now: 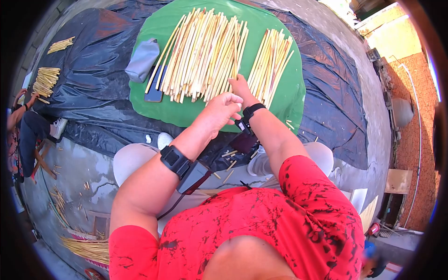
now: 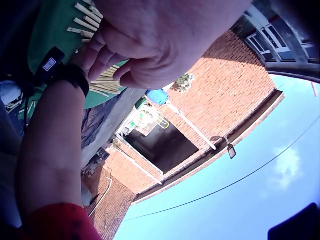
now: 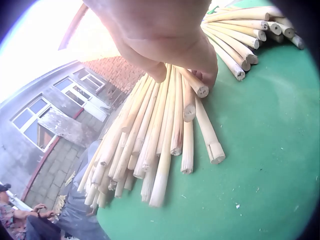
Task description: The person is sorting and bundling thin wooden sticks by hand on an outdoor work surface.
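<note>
A broad pile of pale cut sticks lies side by side on a round green cloth. At the pile's near right edge my right hand pinches a pale stick near its end, thumb on one side and fingers on the other. More stick ends fan out below that hand in the right wrist view. My left hand hovers just in front of the right one, its fingers loosely bent and holding nothing. In the left wrist view its fingers overlap the right hand.
A smaller stick bundle lies on the cloth to the right. A grey pouch and a phone lie at the left. Black plastic sheeting spreads beneath. Another person sits far left beside more sticks.
</note>
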Available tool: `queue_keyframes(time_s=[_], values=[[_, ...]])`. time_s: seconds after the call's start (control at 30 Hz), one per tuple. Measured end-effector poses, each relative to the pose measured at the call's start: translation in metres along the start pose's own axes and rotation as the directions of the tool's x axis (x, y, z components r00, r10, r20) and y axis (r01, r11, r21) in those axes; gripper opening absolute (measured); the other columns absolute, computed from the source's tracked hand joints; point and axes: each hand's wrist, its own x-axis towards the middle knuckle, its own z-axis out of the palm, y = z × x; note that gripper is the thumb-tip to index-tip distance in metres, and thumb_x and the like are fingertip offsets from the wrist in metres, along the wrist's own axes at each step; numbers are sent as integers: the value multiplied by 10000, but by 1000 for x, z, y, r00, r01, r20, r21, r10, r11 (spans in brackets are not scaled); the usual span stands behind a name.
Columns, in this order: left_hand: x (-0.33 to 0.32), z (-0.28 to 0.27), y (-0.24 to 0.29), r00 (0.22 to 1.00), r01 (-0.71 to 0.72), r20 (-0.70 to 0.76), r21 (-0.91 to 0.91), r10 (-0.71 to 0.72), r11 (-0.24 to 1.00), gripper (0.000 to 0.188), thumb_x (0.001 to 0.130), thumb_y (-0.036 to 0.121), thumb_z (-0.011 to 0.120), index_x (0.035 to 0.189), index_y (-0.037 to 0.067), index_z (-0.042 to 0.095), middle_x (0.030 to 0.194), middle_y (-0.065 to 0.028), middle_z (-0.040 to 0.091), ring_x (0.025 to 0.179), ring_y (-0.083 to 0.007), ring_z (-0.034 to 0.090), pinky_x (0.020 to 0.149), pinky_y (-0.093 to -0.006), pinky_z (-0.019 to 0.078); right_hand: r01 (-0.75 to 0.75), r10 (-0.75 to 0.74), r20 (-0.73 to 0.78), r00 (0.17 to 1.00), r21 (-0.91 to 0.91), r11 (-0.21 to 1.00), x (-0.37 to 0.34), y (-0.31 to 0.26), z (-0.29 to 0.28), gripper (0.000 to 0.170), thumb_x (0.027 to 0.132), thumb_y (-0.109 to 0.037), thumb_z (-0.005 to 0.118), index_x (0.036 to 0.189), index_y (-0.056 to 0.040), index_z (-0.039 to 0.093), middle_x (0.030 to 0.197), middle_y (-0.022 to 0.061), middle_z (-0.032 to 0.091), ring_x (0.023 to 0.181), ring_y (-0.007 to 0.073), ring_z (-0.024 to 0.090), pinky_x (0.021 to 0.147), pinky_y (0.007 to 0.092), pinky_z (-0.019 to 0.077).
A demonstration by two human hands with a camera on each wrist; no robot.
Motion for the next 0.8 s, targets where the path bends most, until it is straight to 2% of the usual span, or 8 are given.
queue_keyframes(time_s=[0.07, 0.13, 0.27, 0.43, 0.57, 0.63, 0.73, 0.8], values=[[-1, 4, 1, 1000, 10, 12, 6, -10, 1000, 257, 837, 151, 507, 1063, 32, 531, 941, -76, 562, 793, -150, 574, 644, -260, 443, 46, -51, -34, 998, -122, 991, 21, 31, 3, 555, 778, -185, 602, 1239, 38, 386, 1152, 245, 486, 1068, 335, 493, 901, 357, 399], [0, 8, 1, 999, 19, 39, 15, -20, 1000, 255, 840, 148, 502, 1063, 29, 529, 946, -77, 562, 792, -150, 574, 647, -259, 444, 168, -146, 102, 984, -253, 953, 17, 31, -2, 537, 759, -151, 608, 1221, 30, 403, 1186, 256, 440, 1104, 353, 454, 921, 369, 385], [1, 10, -2, 998, 38, 58, 20, -39, 999, 256, 840, 147, 500, 1063, 26, 528, 950, -81, 563, 794, -150, 574, 655, -260, 446, 101, -108, 2, 994, -363, 926, -9, 10, 6, 516, 735, -134, 627, 1190, 14, 434, 1166, 235, 438, 1085, 363, 455, 909, 386, 389], [4, 7, -5, 1000, 8, 22, 29, -9, 1000, 260, 836, 158, 505, 1054, 18, 529, 945, -85, 567, 775, -145, 572, 641, -263, 450, 2, -57, -82, 995, -560, 829, -6, 11, 7, 286, 755, -171, 602, 965, 2, 514, 956, 223, 591, 925, 368, 566, 778, 412, 467], [4, 9, -4, 999, 28, 25, 37, -29, 999, 261, 828, 157, 511, 1044, 12, 534, 945, -90, 573, 777, -142, 570, 639, -265, 450, 10, -52, -75, 996, -473, 881, -13, 8, 5, 353, 765, -238, 624, 978, 33, 551, 995, 234, 581, 970, 359, 549, 810, 404, 441], [5, 11, -2, 999, 16, 39, 44, -18, 999, 259, 825, 154, 516, 1041, 13, 535, 948, -86, 573, 774, -139, 569, 637, -263, 448, 107, -158, -65, 985, -486, 868, -16, 10, 4, 373, 776, -273, 609, 992, 26, 556, 978, 228, 589, 953, 357, 556, 804, 404, 442], [11, 13, -4, 999, 8, 33, 58, -10, 998, 262, 822, 158, 522, 1040, 13, 534, 945, -82, 572, 772, -139, 568, 635, -263, 447, 46, -52, 4, 999, -519, 854, -28, 7, 1, 349, 780, -260, 577, 968, 32, 549, 917, 243, 596, 866, 385, 577, 742, 418, 461], [10, 13, -4, 999, 9, 37, 42, -10, 999, 264, 820, 159, 522, 1039, 13, 535, 944, -81, 572, 769, -139, 567, 632, -262, 446, 73, -65, 35, 997, -561, 825, -36, -1, 2, 329, 779, -263, 576, 886, 48, 578, 849, 258, 598, 827, 395, 580, 716, 426, 457]])
